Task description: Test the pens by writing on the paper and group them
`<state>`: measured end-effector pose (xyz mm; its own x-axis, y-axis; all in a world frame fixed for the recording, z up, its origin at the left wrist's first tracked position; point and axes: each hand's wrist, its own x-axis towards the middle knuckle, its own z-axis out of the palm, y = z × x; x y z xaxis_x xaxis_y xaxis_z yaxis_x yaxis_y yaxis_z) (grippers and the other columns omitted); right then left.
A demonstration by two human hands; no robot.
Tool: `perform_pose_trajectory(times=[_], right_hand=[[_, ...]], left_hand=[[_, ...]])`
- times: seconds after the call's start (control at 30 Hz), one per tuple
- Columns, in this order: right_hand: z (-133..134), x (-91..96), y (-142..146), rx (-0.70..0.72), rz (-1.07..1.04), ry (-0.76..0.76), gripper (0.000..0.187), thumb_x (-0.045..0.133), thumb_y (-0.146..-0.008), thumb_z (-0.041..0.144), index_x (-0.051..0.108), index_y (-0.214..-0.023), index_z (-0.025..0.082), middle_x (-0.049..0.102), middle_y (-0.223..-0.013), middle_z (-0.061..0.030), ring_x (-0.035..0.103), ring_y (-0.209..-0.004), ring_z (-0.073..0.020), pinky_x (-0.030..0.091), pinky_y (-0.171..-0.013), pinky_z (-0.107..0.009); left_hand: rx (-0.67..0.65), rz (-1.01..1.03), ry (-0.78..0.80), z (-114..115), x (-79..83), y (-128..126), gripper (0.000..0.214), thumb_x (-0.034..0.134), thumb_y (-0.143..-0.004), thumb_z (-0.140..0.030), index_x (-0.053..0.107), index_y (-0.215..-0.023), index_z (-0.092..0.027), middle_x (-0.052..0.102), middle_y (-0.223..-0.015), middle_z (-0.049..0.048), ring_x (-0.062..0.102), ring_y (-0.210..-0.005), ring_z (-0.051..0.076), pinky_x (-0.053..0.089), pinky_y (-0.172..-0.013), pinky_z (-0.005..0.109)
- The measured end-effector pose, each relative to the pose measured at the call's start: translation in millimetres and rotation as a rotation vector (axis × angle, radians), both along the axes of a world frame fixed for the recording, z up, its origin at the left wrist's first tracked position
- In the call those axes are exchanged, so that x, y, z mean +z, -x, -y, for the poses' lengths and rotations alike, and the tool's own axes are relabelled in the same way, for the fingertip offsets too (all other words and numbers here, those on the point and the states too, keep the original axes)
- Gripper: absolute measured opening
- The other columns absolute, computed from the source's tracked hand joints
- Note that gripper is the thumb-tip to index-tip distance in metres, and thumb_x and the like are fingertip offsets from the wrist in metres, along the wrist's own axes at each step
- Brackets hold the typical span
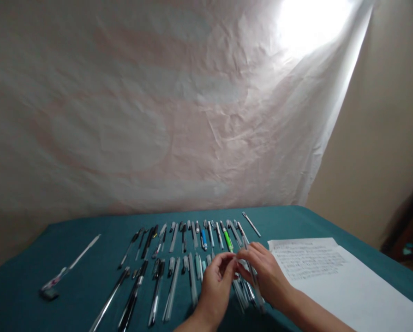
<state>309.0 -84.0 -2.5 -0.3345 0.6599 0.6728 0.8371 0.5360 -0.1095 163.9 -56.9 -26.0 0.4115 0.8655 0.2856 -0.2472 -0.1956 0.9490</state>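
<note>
My left hand and my right hand meet over the near rows of pens, their fingertips close together. A slim, see-through pen runs slantwise through the fingers of my right hand, its lower end reaching toward the table's near side. The thumb and forefinger of my left hand are pinched; whatever is between them is too small to name. Under my hands lie several clear pens, partly hidden. Just beyond my fingers is a bright green pen.
Two rows of pens cover the middle of the green-clothed table, among them a blue pen. One white pen lies apart at the back. Handwritten paper is at right. A white stick-like item with a dark end lies left.
</note>
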Motion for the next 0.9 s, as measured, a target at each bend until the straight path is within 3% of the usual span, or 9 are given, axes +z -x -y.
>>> perform_pose_trajectory(times=[0.2,0.33,0.43,0.57,0.73,0.9], right_hand=[[-3,-11.5,-1,0.058,-0.066,-0.047,0.009,0.048,-0.085,0.016,0.052,-0.092,0.021,0.058,-0.071,-0.003,0.049,-0.064,-0.0175,0.038,-0.059,-0.03],[-1,-12.0,-3,0.127,-0.257,0.05,0.024,0.047,-0.087,0.025,0.049,-0.111,0.021,0.06,-0.088,-0.0054,0.054,-0.078,-0.0186,0.042,-0.07,-0.03],[2,-12.2,-6,0.155,-0.429,0.143,0.036,0.033,-0.091,0.036,0.045,-0.122,0.022,0.057,-0.093,-0.0057,0.054,-0.08,-0.0186,0.044,-0.071,-0.03],[8,-13.6,-3,0.093,-0.649,0.278,0.04,0.026,-0.093,0.04,0.061,-0.099,0.022,0.05,-0.076,-0.0021,0.051,-0.065,-0.0145,0.041,-0.059,-0.025],[9,-12.5,7,0.103,-0.955,0.392,0.027,0.035,-0.091,0.04,0.052,-0.084,0.021,0.045,-0.062,0.0031,0.042,-0.052,-0.0106,0.036,-0.049,-0.021],[8,-13.5,9,0.144,-1.006,0.416,0.025,0.038,-0.09,0.041,0.046,-0.078,0.021,0.043,-0.061,0.0043,0.041,-0.053,-0.0099,0.035,-0.05,-0.021]], left_hand=[[0.069,0.051,0.152,-4,-1.4,-1,0.027,0.065,-0.074,-0.035,0.064,-0.088,-0.011,0.067,-0.079,0.0073,0.061,-0.073,0.019,0.048,-0.063,0.026],[0.102,0.139,0.236,-13,-3.9,2,0.028,0.066,-0.074,-0.033,0.066,-0.091,-0.011,0.068,-0.079,0.008,0.061,-0.072,0.017,0.048,-0.066,0.026],[0.153,0.281,0.355,-21,-4.7,5,0.03,0.071,-0.07,-0.032,0.066,-0.091,-0.011,0.068,-0.077,0.0074,0.061,-0.068,0.014,0.047,-0.067,0.024],[0.171,0.359,0.447,-28,-6.1,7,0.031,0.074,-0.068,-0.03,0.066,-0.091,-0.011,0.067,-0.076,0.0062,0.059,-0.065,0.011,0.047,-0.064,0.02],[0.144,0.366,0.475,-25,-5.8,6,0.029,0.074,-0.069,-0.029,0.066,-0.09,-0.011,0.067,-0.077,0.0064,0.059,-0.065,0.01,0.048,-0.064,0.019],[0.118,0.358,0.481,-21,-3.6,5,0.028,0.074,-0.069,-0.028,0.067,-0.089,-0.01,0.067,-0.079,0.0072,0.059,-0.065,0.01,0.048,-0.065,0.02]])
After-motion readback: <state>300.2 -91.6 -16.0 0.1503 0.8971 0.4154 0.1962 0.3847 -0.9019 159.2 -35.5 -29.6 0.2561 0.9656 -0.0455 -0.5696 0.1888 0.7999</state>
